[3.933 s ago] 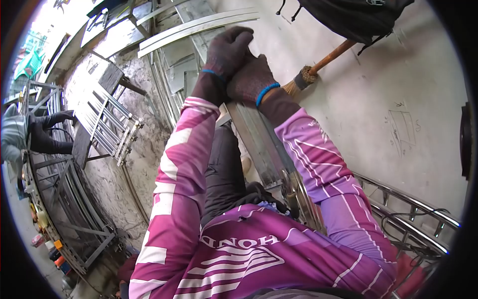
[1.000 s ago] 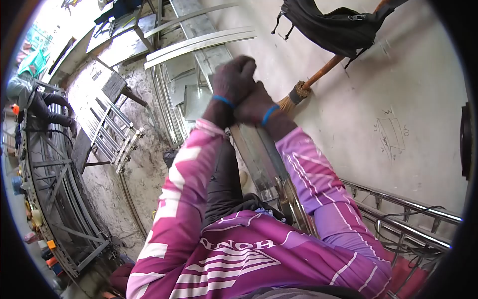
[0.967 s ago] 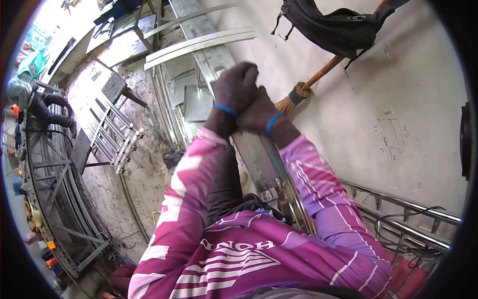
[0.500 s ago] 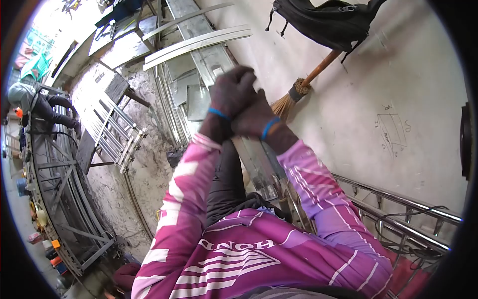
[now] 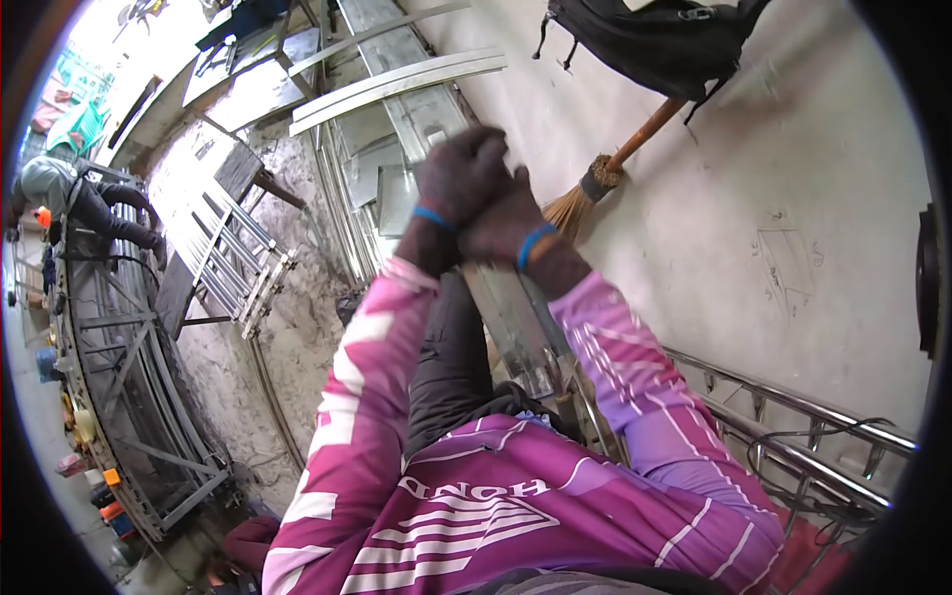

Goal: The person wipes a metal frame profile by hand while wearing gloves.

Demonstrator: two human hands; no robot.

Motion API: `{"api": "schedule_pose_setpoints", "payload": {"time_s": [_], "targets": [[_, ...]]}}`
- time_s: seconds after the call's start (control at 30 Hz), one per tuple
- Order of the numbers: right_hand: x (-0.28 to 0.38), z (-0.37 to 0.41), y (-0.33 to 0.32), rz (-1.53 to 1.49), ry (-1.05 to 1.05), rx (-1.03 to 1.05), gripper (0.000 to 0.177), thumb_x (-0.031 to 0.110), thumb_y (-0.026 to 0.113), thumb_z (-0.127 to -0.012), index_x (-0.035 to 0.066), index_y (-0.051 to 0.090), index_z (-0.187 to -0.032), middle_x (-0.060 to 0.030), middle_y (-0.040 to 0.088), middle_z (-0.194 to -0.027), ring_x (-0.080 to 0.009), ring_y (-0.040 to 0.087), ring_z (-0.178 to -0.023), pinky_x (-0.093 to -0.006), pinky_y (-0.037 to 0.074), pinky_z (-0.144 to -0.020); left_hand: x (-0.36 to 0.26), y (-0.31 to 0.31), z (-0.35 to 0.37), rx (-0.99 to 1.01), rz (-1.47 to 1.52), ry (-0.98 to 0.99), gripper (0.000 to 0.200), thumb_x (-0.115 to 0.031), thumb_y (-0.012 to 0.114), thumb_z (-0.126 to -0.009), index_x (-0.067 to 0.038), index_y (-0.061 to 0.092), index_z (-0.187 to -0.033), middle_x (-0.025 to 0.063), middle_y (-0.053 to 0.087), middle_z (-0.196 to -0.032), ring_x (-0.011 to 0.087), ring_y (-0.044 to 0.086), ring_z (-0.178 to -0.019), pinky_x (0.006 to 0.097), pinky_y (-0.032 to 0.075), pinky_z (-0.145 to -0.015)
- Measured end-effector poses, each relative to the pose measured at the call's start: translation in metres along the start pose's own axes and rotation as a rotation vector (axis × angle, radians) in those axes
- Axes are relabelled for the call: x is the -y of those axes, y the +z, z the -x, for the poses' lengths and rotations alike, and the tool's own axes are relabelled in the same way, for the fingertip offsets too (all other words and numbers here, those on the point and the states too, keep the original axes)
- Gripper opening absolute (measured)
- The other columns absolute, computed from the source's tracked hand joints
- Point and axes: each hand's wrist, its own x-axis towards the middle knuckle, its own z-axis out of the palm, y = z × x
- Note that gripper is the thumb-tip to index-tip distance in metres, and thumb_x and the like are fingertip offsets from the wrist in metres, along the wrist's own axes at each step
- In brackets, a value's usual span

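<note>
Both hands wear dark gloves with blue cuff bands and are pressed together in front of my chest. My left hand (image 5: 462,186) is closed, its knuckles up, against the fingers of my right hand (image 5: 504,230). The right thumb points upward, while its other fingers are hidden behind the left hand. Anything held between them is out of sight. Behind the hands lie long metal profiles (image 5: 402,109) and glass-like sheets (image 5: 397,198). Just right of them a straw broom (image 5: 585,193) leans on the wall.
A black bag (image 5: 650,45) hangs at top right. Metal railings (image 5: 793,407) with a black cable stand at lower right. On the left, a person (image 5: 94,203) bends over a metal rack (image 5: 109,322); beside it are bundled metal bars (image 5: 223,253).
The hands stay pressed together, with only a very slight shift. The surroundings move slightly in view as my head turns.
</note>
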Motion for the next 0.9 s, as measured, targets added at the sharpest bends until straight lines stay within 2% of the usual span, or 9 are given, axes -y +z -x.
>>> {"api": "schedule_pose_setpoints", "payload": {"time_s": [0.1,0.37,0.43,0.5,0.53,0.57,0.67,0.77,0.9], "targets": [[0.009,0.024,0.008,0.07,0.03,-0.012,0.095,0.035,0.078,-0.073,0.01,0.05,-0.16,-0.0192,0.056,-0.157,-0.0363,0.045,-0.154,-0.069,0.025,-0.126,-0.002,0.003,0.012,-0.029,-0.028,0.053,0.033,-0.037,0.07,-0.098,-0.014,0.084,-0.117,0.0155,0.084,-0.105,0.0332,0.082,-0.1,0.0427,0.064,-0.091],[0.012,-0.035,-0.011,-0.059,0.065,-0.139,0.083,0.036,0.075,-0.078,0.018,0.057,-0.157,-0.0194,0.053,-0.16,-0.0347,0.041,-0.157,-0.0711,0.021,-0.126,0.013,-0.016,-0.054,0.045,-0.068,-0.039,0.038,-0.04,0.071,-0.095,-0.012,0.084,-0.118,0.015,0.084,-0.104,0.0312,0.082,-0.096,0.0422,0.063,-0.089],[0.015,-0.008,-0.02,0.11,0.016,0.07,0.073,0.035,0.07,-0.087,0.013,0.058,-0.156,-0.0151,0.057,-0.158,-0.0349,0.042,-0.156,-0.0662,0.022,-0.13,-0.001,-0.008,-0.021,0.037,-0.092,-0.034,0.036,-0.041,0.07,-0.095,-0.016,0.084,-0.116,0.0164,0.084,-0.102,0.0348,0.082,-0.097,0.0446,0.065,-0.088],[0.01,0.023,0.003,0.133,0.027,0.025,0.071,0.04,0.071,-0.088,0.012,0.059,-0.153,-0.0162,0.061,-0.154,-0.0344,0.045,-0.153,-0.064,0.022,-0.131,-0.015,0.005,0.022,0.025,-0.098,0.011,0.033,-0.04,0.071,-0.094,-0.016,0.084,-0.114,0.0162,0.083,-0.103,0.0375,0.081,-0.095,0.046,0.065,-0.088],[0.006,0.034,0.014,0.062,0.01,-0.02,0.071,0.041,0.072,-0.088,0.013,0.06,-0.152,-0.0159,0.062,-0.152,-0.034,0.047,-0.152,-0.0629,0.023,-0.13,-0.019,0.01,0.041,-0.013,-0.147,0.179,0.032,-0.028,0.069,-0.096,-0.006,0.084,-0.115,0.0187,0.081,-0.09,0.0343,0.082,-0.085,0.0442,0.065,-0.082],[0.001,0.042,0.024,-0.008,-0.007,-0.069,0.07,0.041,0.073,-0.088,0.014,0.06,-0.151,-0.0156,0.063,-0.151,-0.0336,0.049,-0.15,-0.0618,0.025,-0.129,-0.021,0.013,0.053,0.02,-0.165,0.232,0.031,-0.037,0.074,-0.092,-0.015,0.084,-0.112,0.014,0.082,-0.093,0.0352,0.08,-0.092,0.0479,0.063,-0.086],[-0.008,0.053,0.043,-0.232,-0.052,-0.202,0.068,0.044,0.074,-0.087,0.016,0.062,-0.147,-0.0148,0.066,-0.147,-0.0324,0.055,-0.145,-0.0584,0.03,-0.126,-0.018,0.012,0.047,0.053,-0.173,0.23,0.031,-0.038,0.074,-0.092,-0.018,0.085,-0.112,0.0134,0.081,-0.09,0.0351,0.08,-0.092,0.0481,0.063,-0.085],[-0.005,0.0,0.021,0.12,-0.028,-0.142,0.061,0.041,0.071,-0.089,0.017,0.066,-0.145,-0.0131,0.069,-0.144,-0.0321,0.057,-0.144,-0.0603,0.033,-0.123,-0.001,0.002,-0.005,0.045,-0.042,0.055,0.036,-0.043,0.069,-0.096,-0.017,0.084,-0.116,0.016,0.083,-0.103,0.0361,0.081,-0.097,0.0462,0.064,-0.09],[0.01,-0.033,-0.027,0.181,0.076,0.101,0.054,0.038,0.066,-0.09,0.023,0.073,-0.142,-0.0111,0.072,-0.144,-0.0302,0.059,-0.143,-0.0599,0.033,-0.121,0.004,-0.013,-0.062,0.056,-0.052,0.048,0.038,-0.044,0.068,-0.096,-0.015,0.084,-0.115,0.0158,0.083,-0.109,0.0364,0.08,-0.099,0.0469,0.063,-0.092]]}}
